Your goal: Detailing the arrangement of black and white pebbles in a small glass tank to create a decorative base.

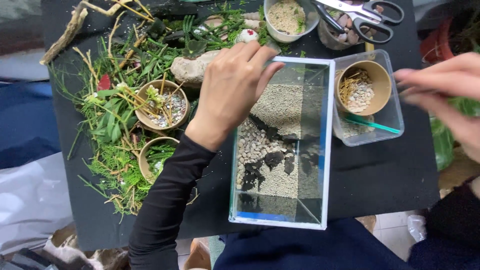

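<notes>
Left hand [231, 85] draped over far-left rim of rectangular glass tank [327, 145], fingers curled loosely, holding nothing. Gritty sand, rounded pebbles inside. Right hand [445, 85] blurred, grip unclear, near brown paper cup [382, 82].

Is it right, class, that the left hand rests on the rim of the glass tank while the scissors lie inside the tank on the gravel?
Not quite. The head view shows the left hand on the glass tank rim, but the scissors lie across a container of stones beyond the tank, not inside it.
</notes>
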